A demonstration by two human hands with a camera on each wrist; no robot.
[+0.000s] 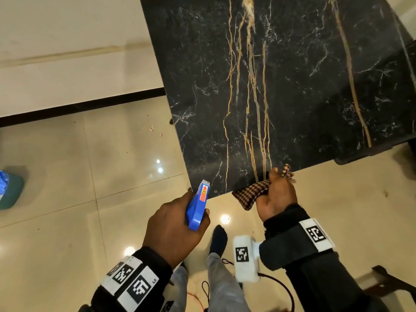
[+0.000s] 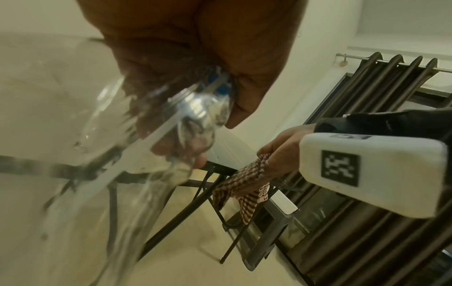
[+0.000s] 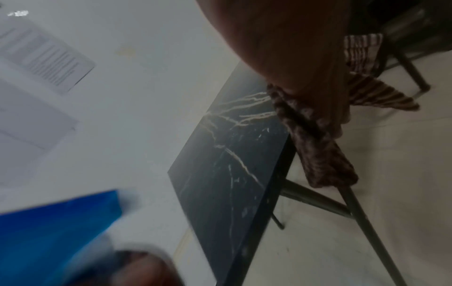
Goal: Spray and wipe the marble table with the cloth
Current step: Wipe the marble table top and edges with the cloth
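A black marble table with gold and white veins fills the upper right of the head view. My left hand grips a spray bottle by its blue trigger head, nozzle pointing at the table's near corner. The clear bottle body hangs below the hand in the left wrist view. My right hand holds a bunched brown checked cloth at the table's near edge. The cloth droops beside the tabletop in the right wrist view, and the cloth also hangs from that hand in the left wrist view.
Glossy beige floor tiles surround the table. A teal and blue object sits at the far left on the floor. My feet and cables are below the hands. Dark furniture stands at the lower right. Thin black table legs slant under the tabletop.
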